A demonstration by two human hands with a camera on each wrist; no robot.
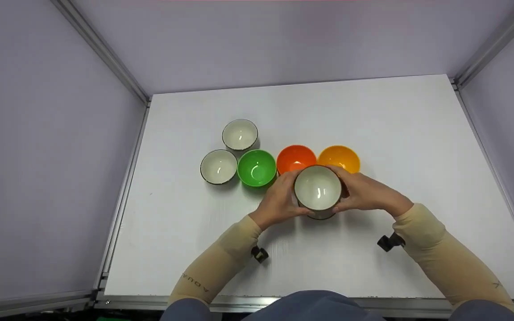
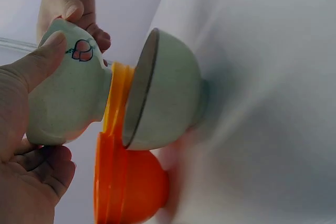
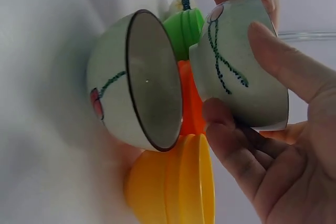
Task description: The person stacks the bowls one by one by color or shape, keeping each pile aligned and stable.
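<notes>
Both hands hold one white ceramic bowl (image 1: 317,189) by its sides, raised a little off the white table (image 1: 395,120). My left hand (image 1: 279,198) grips its left wall and my right hand (image 1: 364,191) its right wall. The left wrist view shows a peach drawing on this bowl (image 2: 58,93), with my left thumb (image 2: 31,69) on it. The right wrist view shows its green stem pattern (image 3: 241,72) under my right hand (image 3: 283,156). Directly below stands a second white bowl (image 1: 321,215), mostly hidden in the head view but plain in the wrist views (image 2: 163,93) (image 3: 136,82).
Just behind the hands sit an orange bowl (image 1: 296,158) and a yellow bowl (image 1: 338,158). A green bowl (image 1: 257,167) and two more white bowls (image 1: 218,166) (image 1: 239,134) stand to the left. Grey walls with aluminium rails (image 1: 105,53) enclose the table.
</notes>
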